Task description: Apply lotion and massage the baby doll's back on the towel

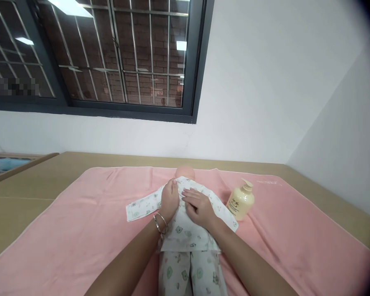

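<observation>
Your left hand curls against the left side of the shirt's chest, forearm slanting up and inward; you can't tell whether it grips cloth. The doll, wearing the shirt, lies under your 2 hands on the pink cloth. Your right hand reaches in opposite, 4 fingers loosely bent over the shirt, its hold unclear, with the pump bottle farther right.

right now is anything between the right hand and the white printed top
Nothing visible: the right hand lies on the white printed top. The pump bottle stands to the right, not between them.
</observation>
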A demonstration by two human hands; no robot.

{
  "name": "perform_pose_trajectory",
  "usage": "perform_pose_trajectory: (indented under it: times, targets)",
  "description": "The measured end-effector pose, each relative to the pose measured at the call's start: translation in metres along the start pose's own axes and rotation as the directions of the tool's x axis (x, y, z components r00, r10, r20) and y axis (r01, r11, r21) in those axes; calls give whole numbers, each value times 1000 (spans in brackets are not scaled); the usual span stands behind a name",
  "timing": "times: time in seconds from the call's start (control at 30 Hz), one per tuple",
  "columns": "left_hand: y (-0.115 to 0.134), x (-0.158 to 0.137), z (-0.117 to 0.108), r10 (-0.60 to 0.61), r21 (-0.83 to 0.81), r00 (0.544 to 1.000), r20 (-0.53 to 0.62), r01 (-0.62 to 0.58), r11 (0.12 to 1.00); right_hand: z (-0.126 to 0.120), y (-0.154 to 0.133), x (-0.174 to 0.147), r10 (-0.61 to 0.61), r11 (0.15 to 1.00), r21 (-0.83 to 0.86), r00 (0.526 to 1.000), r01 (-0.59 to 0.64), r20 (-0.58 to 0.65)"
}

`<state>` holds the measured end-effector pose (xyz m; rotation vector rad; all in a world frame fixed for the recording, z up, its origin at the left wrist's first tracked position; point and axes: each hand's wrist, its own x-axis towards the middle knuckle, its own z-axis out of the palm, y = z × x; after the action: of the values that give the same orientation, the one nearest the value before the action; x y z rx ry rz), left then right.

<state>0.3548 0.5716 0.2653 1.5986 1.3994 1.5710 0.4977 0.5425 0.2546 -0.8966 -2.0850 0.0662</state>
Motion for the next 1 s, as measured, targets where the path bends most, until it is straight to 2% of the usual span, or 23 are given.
perform_pose_trajectory:
  times: [0.1,0.17,0.23,0.3,0.4,0.47,0.53,0.6,0.7,0.77,0.8,0.9,1.0]
  targets:
    - [1,-2,-1,45,30,999,18,-46,999,-2,11,4,170,984,-50,985,-171,-33]
    - [1,-3,-1,57,30,998,16,-57,998,-1,12,16,296,945,-155,955,-289,25]
    - [-1,-2,-1,43,3,999,-3,-43,999,1,5,28,370,905,-268,923,-331,110]
    - [-4,0,1,13,-29,1000,-25,-13,999,4,-6,33,363,898,-330,914,-291,182]
    - [-10,2,3,-21,-55,999,-45,19,998,6,-22,19,225,940,-308,947,-148,230]
    - [-13,3,4,-6,-41,999,-42,4,999,2,-23,1,133,964,-255,966,-74,222]
    - [-15,2,4,21,-3,999,-41,-22,1000,-3,-13,-13,118,974,-212,975,-78,187]
    - [-16,1,4,40,41,998,-45,-38,998,-6,4,-13,205,964,-203,967,-172,153]
    - [-17,0,5,64,77,997,-48,-60,995,-3,22,9,427,888,-259,891,-381,154]
    - [-17,0,6,73,65,996,-48,-70,995,5,21,29,497,845,-320,850,-428,176]
    - [-18,1,6,69,47,996,-53,-66,997,10,16,36,498,840,-347,847,-417,187]
    - [-20,4,6,22,-30,998,-53,-24,999,19,-6,39,383,877,-383,905,-291,187]
    - [-21,7,6,-27,-65,999,-43,25,998,15,-21,16,245,929,-332,946,-166,213]
